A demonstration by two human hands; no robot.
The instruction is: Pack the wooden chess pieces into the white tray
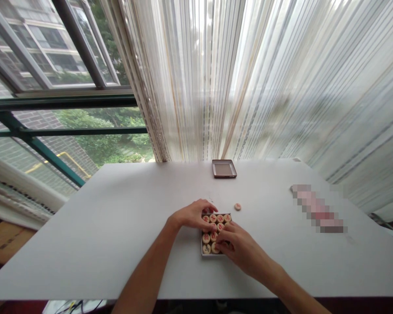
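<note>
A shallow box (202, 255) of round Chinese chess pieces lies on the white table, its pieces set in rows. Most visible pieces bear red characters; a near-left piece (206, 248) has a black one. My left hand (196, 214) arches over the box's far-left corner, thumb on a piece and fingers spread beyond the far edge. Over the box's right side, my right hand (237, 242) has its thumb and fingertips closed on a near-row piece (215, 247). That hand hides several places on the right. A loose chess piece (237, 206) lies just beyond the box.
An upturned box lid (224, 168) lies at the table's far edge. A blurred-out pinkish long item (317, 209) is on the right. The white table (118, 209) meets striped curtains (196, 87) at the back, with an open window (52, 52) at left.
</note>
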